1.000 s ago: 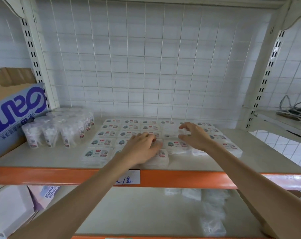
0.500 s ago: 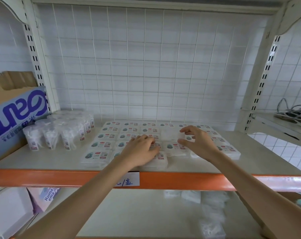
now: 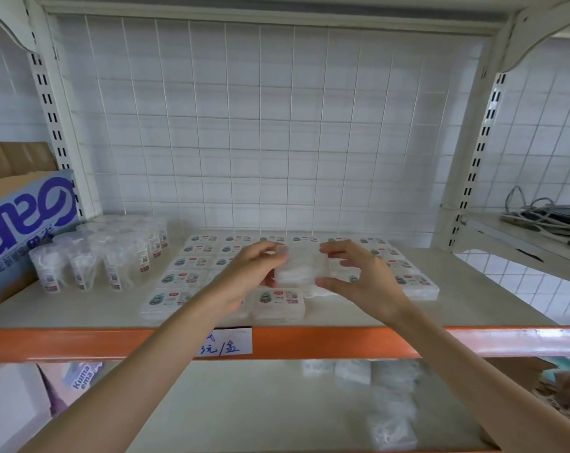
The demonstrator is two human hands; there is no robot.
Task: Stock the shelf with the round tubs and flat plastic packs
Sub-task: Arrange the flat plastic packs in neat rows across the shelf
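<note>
The left grip (image 3: 244,276) and right grip (image 3: 365,279) are pinching the two ends of one flat plastic pack (image 3: 301,268), now raised between them; half a second ago both were lying low on the rows of packs (image 3: 192,261). Those rows are lying just beneath the grips on the shelf (image 3: 473,308), and the round tubs (image 3: 97,256) are standing well left of the left grip.

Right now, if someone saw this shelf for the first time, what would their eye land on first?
At centre, the left hand and right hand pinch the ends of one clear flat pack, held above the labelled flat packs laid in rows on the shelf. Left of them stands a cluster of round tubs, with a blue carton at the far left. The orange shelf edge runs along the front, bearing a handwritten price tag.
</note>
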